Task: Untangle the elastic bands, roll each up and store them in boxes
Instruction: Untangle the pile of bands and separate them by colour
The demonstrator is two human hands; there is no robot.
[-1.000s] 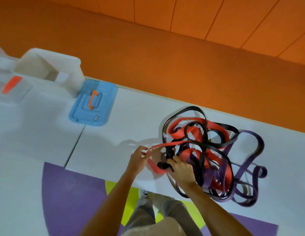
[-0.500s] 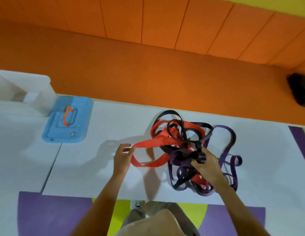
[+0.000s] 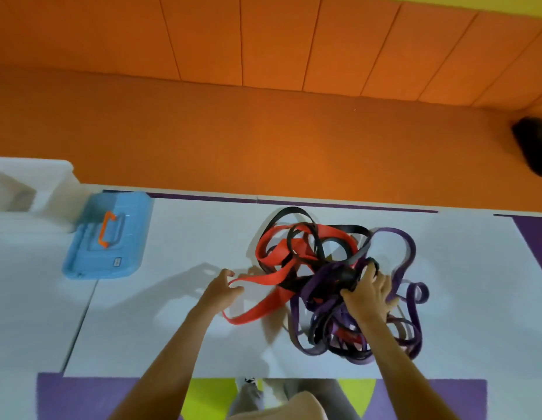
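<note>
"So where does the tangle of elastic bands [image 3: 324, 277] lie?"

"On the white table [image 3: 188, 237], right of the middle, reaching from near the far edge almost to the near edge. Red, black and purple straps are knotted through one another."

"Which strands stand out?"

"A black band [image 3: 290, 210] arches at the far side of the heap, a purple band [image 3: 411, 250] loops out towards the right edge, and a red band [image 3: 263, 278] runs out to the left as a long loop."

"And the hands?"

"The right hand [image 3: 369, 295] is on top of the heap, its fingers curled round a bunch of black and purple strands. The left hand [image 3: 219, 291] is at the left end of the red loop, with the thumb and curled fingers pinching the strap."

"Are the boxes close by?"

"A blue box [image 3: 112, 253] with an orange handle [image 3: 105, 230] on its closed lid sits near the far edge, well apart from the bands, to their left. Just beside it, further left, a white tub [image 3: 56, 183] stands at the far edge."

"Anything beyond the table?"

"An orange floor past the far edge. Below the near edge are purple and yellow-green patches and the person's grey trousers."
</note>
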